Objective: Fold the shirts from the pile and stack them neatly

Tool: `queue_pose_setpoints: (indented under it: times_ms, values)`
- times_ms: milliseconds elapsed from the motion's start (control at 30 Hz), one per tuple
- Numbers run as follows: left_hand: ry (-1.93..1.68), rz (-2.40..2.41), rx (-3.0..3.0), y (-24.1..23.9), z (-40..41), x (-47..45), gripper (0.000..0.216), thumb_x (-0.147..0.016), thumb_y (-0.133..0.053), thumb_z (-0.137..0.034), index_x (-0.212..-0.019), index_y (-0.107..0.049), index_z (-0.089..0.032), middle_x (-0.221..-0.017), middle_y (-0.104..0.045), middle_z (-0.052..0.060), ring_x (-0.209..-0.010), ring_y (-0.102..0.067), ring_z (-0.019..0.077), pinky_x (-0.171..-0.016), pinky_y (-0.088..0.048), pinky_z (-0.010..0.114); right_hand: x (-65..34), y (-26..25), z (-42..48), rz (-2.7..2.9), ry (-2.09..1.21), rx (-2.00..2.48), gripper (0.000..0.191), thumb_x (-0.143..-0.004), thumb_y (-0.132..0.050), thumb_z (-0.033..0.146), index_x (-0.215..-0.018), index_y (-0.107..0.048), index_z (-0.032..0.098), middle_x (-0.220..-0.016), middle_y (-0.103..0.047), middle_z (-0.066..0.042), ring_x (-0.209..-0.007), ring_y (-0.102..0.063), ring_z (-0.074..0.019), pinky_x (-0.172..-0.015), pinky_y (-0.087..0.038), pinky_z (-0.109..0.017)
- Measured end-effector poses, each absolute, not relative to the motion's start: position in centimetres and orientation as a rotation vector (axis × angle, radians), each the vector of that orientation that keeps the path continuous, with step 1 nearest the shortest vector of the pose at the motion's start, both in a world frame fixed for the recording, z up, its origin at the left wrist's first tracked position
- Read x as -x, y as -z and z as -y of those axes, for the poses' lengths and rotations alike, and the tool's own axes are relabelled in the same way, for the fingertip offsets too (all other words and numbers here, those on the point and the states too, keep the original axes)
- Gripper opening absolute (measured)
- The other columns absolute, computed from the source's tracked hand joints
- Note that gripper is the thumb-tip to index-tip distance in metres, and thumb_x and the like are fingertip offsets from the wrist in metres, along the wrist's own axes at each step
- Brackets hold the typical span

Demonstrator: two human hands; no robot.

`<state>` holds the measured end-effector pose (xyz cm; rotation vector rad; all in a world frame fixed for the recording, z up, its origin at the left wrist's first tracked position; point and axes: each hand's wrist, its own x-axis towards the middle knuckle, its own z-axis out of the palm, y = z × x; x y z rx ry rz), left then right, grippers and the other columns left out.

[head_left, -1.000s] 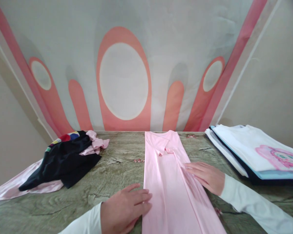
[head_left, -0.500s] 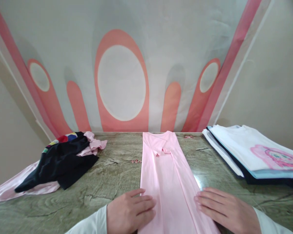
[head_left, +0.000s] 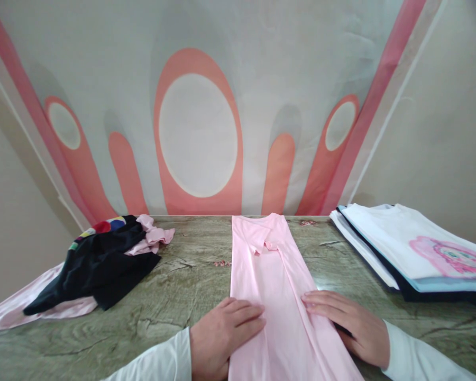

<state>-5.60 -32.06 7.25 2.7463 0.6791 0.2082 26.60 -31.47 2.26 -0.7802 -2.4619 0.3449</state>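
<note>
A pink garment [head_left: 273, 275], folded into a long narrow strip, lies on the green marbled table [head_left: 182, 296] and runs from the back edge toward me. My left hand [head_left: 226, 336] lies flat with its fingers stretched onto the strip's left edge. Fingers together and flat, my right hand [head_left: 347, 323] rests on the strip's right edge. Neither hand grips anything.
A heap of crumpled black and pink clothes [head_left: 99, 262] lies at the back left. A stack of folded shirts [head_left: 416, 251], white with a pink print on top, sits at the right. A patterned pink and grey backdrop [head_left: 198, 116] stands behind the table.
My right hand slid down the strip's right side toward me, then moved inward and slightly forward. My left hand shifted right, further onto the fabric.
</note>
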Motion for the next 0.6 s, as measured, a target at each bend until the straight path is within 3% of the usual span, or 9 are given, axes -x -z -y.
queue_pose_setpoints:
  times_ms: [167, 300, 600]
  values:
    - [-0.282, -0.698, -2.636, -7.2, 31.4, 5.6, 0.041, -0.082, -0.041, -0.024, -0.123, -0.043, -0.027, -0.128, -0.046, 0.005, -0.113, -0.042, 0.023, -0.095, -0.032, 0.039, -26.0, -2.5, 29.9, 2.432, -0.437, 0.725, 0.03, -0.089, -0.035, 0.026, -0.11, -0.057, 0.023, -0.109, -0.06, -0.01, -0.104, -0.053, -0.0189, -0.088, -0.043, -0.038]
    - [-0.396, -0.582, -2.483, -8.0, 31.4, 5.8, 0.039, -0.087, -0.034, -0.024, -0.124, -0.044, -0.024, -0.124, -0.05, 0.007, -0.114, -0.044, 0.0189, -0.097, -0.033, 0.036, -25.8, -3.0, 29.5, 2.362, -0.599, 0.708, 0.031, -0.089, -0.035, 0.033, -0.105, -0.059, 0.023, -0.101, -0.064, -0.009, -0.099, -0.056, -0.019, -0.087, -0.043, -0.038]
    - [-0.527, -0.671, -1.903, -10.1, 28.2, 5.8, 0.033, -0.089, -0.039, -0.032, -0.109, -0.059, -0.015, -0.106, -0.063, 0.007, -0.096, -0.058, 0.0207, -0.083, -0.046, 0.03, -25.7, -5.6, 26.2, 2.135, -0.957, 0.993, 0.042, -0.084, -0.039, 0.05, -0.084, -0.066, 0.018, -0.079, -0.067, -0.007, -0.073, -0.062, -0.0186, -0.066, -0.048, -0.027]
